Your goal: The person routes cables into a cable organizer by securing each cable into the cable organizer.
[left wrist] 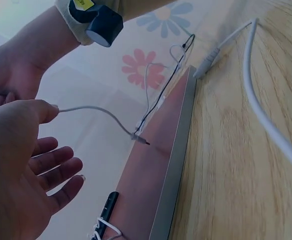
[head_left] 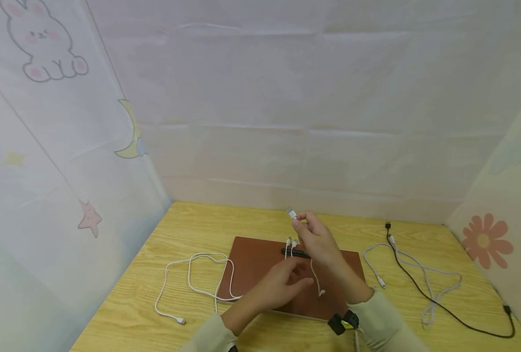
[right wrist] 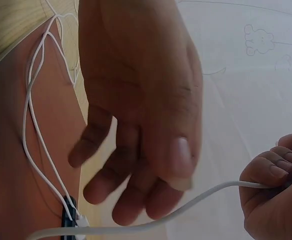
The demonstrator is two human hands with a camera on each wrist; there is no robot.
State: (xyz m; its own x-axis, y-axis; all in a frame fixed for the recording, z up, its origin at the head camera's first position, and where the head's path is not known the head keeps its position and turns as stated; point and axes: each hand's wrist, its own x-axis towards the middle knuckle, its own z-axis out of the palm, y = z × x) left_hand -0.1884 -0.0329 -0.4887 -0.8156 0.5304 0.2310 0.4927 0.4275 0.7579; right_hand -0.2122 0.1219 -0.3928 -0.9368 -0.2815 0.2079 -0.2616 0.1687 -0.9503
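My right hand (head_left: 319, 242) pinches a white USB cable (head_left: 292, 213) near its metal plug, above a flat brown box (head_left: 256, 256). The cable's other end hangs below that hand, and in the left wrist view its small plug (left wrist: 140, 139) dangles over the box. My left hand (head_left: 282, 286) hovers over the box with relaxed, parted fingers and holds nothing. In the right wrist view the cable (right wrist: 206, 192) runs from the right hand (right wrist: 276, 185) past the left hand's fingers. Two white cable ends (head_left: 289, 242) sit at a black holder (head_left: 302, 253) on the box.
A looped white cable (head_left: 165, 281) lies on the wooden table (head_left: 133, 293) to the left, partly over the box. On the right lie another white cable (head_left: 427, 276) and a black cable (head_left: 419, 288). A pale printed curtain (head_left: 243, 156) hangs behind the table.
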